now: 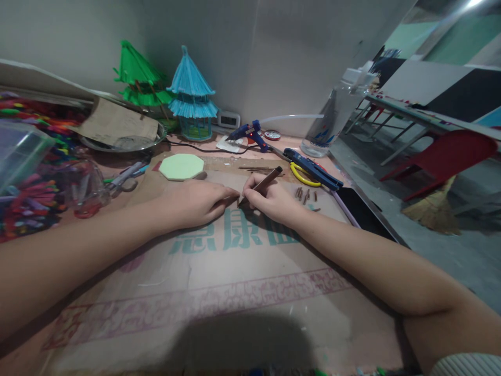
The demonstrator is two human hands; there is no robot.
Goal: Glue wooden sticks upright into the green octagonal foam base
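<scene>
My right hand (268, 197) is closed around a brown marker pen (267, 180), which leans to the right with its tip low near the board. Just left of the tip is my left hand (203, 202), its fingers bent together and the fingertips close to the pen. What those fingertips pinch is too small to make out. Under both hands lies a cardboard sheet (235, 297) printed with green characters and a reddish patterned band. A pale green octagonal piece (181, 167) rests behind my left hand. Several short brown sticks (307, 195) lie right of my right hand, with longer thin sticks (260, 169) behind it.
A blue glue gun (250, 134), yellow-handled scissors (303, 176), a dark blue cutting tool (313, 168) and a phone (364, 216) lie at the back and right. Green (143, 78) and blue (192, 99) model pavilions stand behind, near a clear bottle (329, 115). Colourful craft pieces (31, 203) crowd the left.
</scene>
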